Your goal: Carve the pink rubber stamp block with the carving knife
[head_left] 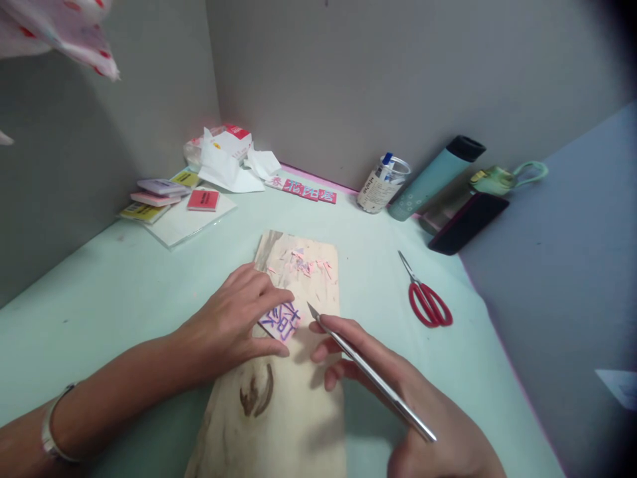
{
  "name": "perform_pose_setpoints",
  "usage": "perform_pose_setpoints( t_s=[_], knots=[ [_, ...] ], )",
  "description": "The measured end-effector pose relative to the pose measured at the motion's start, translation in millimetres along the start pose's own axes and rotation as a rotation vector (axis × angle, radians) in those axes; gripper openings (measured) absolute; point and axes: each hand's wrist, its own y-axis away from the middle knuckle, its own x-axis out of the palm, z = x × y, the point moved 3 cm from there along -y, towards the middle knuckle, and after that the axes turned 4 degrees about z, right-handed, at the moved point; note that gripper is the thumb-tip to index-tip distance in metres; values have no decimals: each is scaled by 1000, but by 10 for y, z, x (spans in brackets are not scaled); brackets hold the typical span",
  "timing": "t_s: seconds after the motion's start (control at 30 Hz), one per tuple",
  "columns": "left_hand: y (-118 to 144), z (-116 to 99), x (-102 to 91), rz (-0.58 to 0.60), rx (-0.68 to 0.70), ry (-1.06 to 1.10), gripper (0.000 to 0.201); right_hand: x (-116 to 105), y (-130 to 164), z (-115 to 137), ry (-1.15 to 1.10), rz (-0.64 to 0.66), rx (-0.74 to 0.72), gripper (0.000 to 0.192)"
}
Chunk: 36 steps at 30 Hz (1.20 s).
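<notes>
My left hand [249, 305] grips a small pink square block [281, 322] by its edges, thumb on the near side and fingers on the far side. Purple lines form a character on the block's top face. It lies on a wooden board [318, 392]. In my right hand [368, 372] is a silver craft knife [375, 378], held like a pen. Its pointed blade hangs just right of the block, apart from it. Pink and purple shavings [303, 264] are scattered over the board's far end.
Red-handled scissors [428, 302] lie to the right. A phone [468, 224], a teal bottle [435, 179] and a jar [383, 186] line the back right. Carved character pieces [303, 190] sit at the back wall, tissues [223, 166] and packaged blocks [159, 192] at back left.
</notes>
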Motion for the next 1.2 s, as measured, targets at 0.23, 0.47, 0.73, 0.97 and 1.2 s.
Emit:
perform_pose_setpoints(
  t_s=[0.23, 0.47, 0.73, 0.97, 1.2],
  knots=[
    [10, 18, 3, -4, 4, -2, 56, 3, -42, -71, -115, -93, 218, 59],
    [12, 20, 5, 9, 1, -4, 56, -13, -123, -149, -41, -323, 229, 21],
    [16, 40, -10, 32, -3, 11, 53, -85, -85, -215, 41, -572, 175, 15],
    [23, 94, -27, 66, 24, 24, 47, 162, -162, -96, 807, -381, 46, 16],
    [15, 77, -25, 71, -31, 7, 46, 206, -170, -120, 1060, -312, 28, 23]
  ],
)
